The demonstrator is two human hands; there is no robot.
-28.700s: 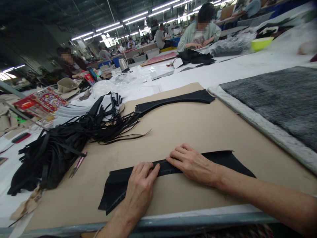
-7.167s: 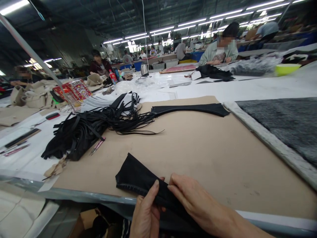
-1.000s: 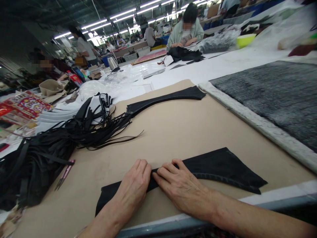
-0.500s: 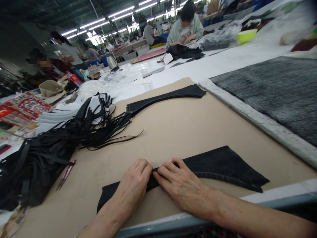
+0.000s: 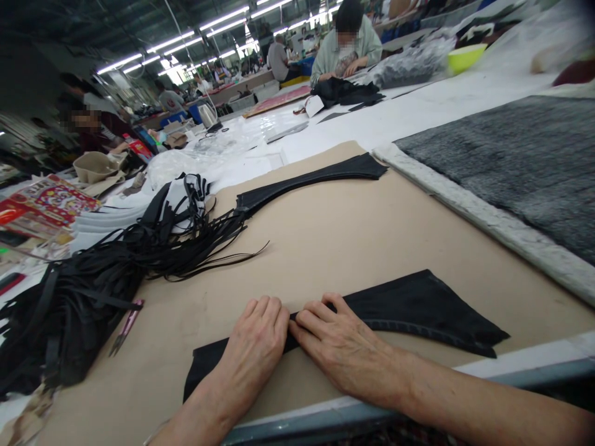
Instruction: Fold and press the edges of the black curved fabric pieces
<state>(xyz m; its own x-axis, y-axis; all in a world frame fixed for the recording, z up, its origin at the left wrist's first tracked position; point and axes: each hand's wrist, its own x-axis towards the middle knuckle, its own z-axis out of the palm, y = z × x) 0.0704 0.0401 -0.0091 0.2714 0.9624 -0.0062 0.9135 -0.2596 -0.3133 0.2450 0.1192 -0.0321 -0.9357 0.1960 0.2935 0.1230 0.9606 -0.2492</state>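
**Black cloth piece** (image 5: 418, 310): We are keeping it flat on the brown paper sheet (image 5: 353, 248), close to the sheet's near edge. Its long axis is running sideways in front of us, with the wide, pointed end to our right and the other end to our left, partly under our hands.

**Left hand** (image 5: 253, 350): We are pressing it flat on the left part of the cloth, with the fingers together and slightly curved. It is open, not closing around anything, and it is the hand farther from the pointed end.

**Right hand** (image 5: 341, 353): We are pressing it down just beside the left hand, near the middle of the cloth. Its fingers are spread a little and are not gripping. It is the hand nearer the pointed end.

**Curved black strip** (image 5: 307, 186): It is lying on the far part of the sheet, well apart from our hands.

**Bundle of black strips** (image 5: 69, 322): It is spilling over the sheet's left side.

**Small pink-handled snips** (image 5: 126, 325): They are lying on the sheet, touching the bundle's edge.

**Grey mat** (image 5: 502, 179): It is lying just beyond the sheet's right side.

**Co-worker** (image 5: 346, 46): This person is working with both hands far beyond the sheet.
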